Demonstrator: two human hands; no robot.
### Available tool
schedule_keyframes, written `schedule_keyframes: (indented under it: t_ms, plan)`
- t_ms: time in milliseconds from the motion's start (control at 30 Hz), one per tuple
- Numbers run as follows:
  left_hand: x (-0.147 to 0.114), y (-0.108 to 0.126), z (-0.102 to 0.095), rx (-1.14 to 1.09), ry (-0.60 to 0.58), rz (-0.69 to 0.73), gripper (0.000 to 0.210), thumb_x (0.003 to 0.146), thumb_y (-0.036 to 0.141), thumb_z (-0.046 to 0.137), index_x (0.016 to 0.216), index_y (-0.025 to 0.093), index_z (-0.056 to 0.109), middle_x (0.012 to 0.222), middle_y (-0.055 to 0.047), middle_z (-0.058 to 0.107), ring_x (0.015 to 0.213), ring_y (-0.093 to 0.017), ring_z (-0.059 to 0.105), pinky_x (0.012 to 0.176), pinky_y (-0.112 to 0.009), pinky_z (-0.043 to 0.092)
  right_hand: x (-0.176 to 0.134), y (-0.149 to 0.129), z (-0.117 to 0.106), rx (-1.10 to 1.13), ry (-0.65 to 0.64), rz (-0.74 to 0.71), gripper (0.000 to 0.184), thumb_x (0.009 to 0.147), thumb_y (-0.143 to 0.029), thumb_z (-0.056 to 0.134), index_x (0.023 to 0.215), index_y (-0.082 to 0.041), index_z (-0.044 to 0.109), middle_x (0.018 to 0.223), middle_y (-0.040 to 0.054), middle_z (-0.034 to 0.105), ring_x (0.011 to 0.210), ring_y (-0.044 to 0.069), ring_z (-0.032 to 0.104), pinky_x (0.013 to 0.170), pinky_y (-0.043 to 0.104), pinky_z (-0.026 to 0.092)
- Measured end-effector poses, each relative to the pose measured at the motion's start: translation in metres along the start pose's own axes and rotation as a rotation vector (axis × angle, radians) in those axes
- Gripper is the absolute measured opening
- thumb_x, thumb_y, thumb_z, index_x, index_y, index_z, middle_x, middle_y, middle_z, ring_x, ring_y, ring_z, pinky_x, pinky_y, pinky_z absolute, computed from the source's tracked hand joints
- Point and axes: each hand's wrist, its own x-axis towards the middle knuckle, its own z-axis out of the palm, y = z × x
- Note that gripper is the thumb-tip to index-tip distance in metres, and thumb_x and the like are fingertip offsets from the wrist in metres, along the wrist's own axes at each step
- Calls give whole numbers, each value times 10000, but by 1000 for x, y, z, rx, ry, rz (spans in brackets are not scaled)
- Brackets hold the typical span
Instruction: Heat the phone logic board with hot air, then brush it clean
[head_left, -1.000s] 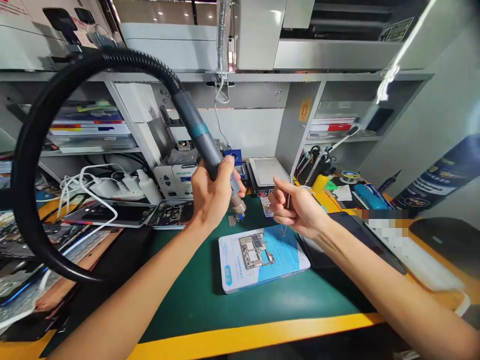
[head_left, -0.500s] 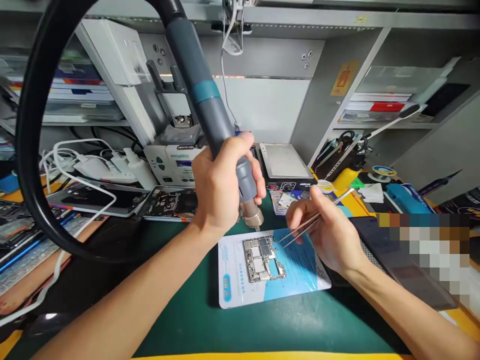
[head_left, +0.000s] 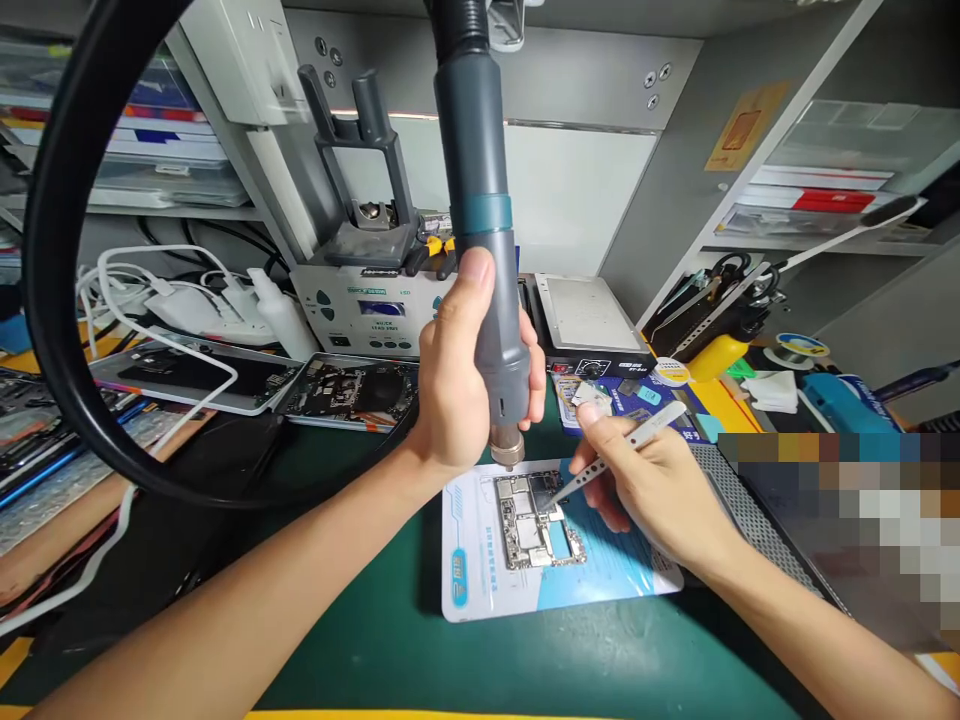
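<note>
Black hose (head_left: 39,270) sweeps round between nine and ten o'clock, taking the circuit board (head_left: 525,530) as the dial's centre. A white cable (head_left: 234,377) trails inside that loop, and farther right, at ten, lies an opened device (head_left: 356,390) with its circuitry bare. Behind it, towards eleven, stands the hot-air station (head_left: 375,310). Then comes the person's left hand (head_left: 454,385), wrapped round the hot-air handpiece (head_left: 480,150), which it holds nearly upright, the metal nozzle (head_left: 508,447) pointing down near the board's edge at eleven. The board itself lies flat on a white-and-blue box (head_left: 615,570) upon the green worktop (head_left: 360,645). Between twelve and one sits a preheating plate (head_left: 589,312). From two o'clock the right hand (head_left: 645,475) slants in, pinching tweezers (head_left: 654,428) whose tips reach the board's dark chip (head_left: 544,490); I can't tell from here whether they touch it. Beyond, also at two, are a yellow bottle (head_left: 716,358) and a solder spool (head_left: 801,346).
</note>
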Motion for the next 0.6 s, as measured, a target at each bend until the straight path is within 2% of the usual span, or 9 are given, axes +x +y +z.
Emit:
schedule_keyframes:
  t_ms: [67, 167, 300, 400, 600]
  plan:
    - [-1, -3, -4, -7, 2, 14, 692, 1140, 750, 511, 728, 216, 666, 564, -61, 638, 385, -185, 614, 368, -298, 431, 3, 3, -1, 18, 18, -21, 836, 724, -1031, 937, 651, -221, 744, 469, 22, 635, 332, 131, 534, 350, 228, 329]
    - [-2, -9, -10, -38, 19, 59, 739, 1023, 881, 614, 696, 220, 672, 532, -36, 605, 360, -180, 587, 337, -290, 411, 5, 7, -1, 48, 42, -42, 781, 763, -958, 977, 679, -222, 731, 478, -1, 631, 334, 127, 546, 347, 218, 352]
    - [-1, -11, -12, -71, 54, 97, 754, 914, 937, 729, 692, 219, 678, 527, -21, 618, 346, -176, 570, 320, -284, 386, 4, 10, 0, 74, 55, -53, 801, 774, -979, 958, 686, -217, 728, 484, -10, 625, 333, 120, 552, 358, 217, 387]
    - [-2, -10, -10, -88, 80, 91, 722, 941, 897, 738, 697, 221, 677, 535, -21, 627, 360, -178, 583, 332, -283, 397, 4, 9, 1, 79, 54, -52, 819, 763, -997, 952, 680, -214, 727, 480, -9, 620, 332, 117, 555, 362, 213, 392]
    - [-8, -13, -9, -72, 81, 65, 686, 1038, 826, 633, 717, 223, 695, 551, -37, 637, 384, -188, 595, 374, -301, 413, 6, 9, 1, 74, 28, -44, 789, 775, -959, 979, 683, -209, 749, 495, 0, 643, 338, 118, 563, 358, 211, 399]
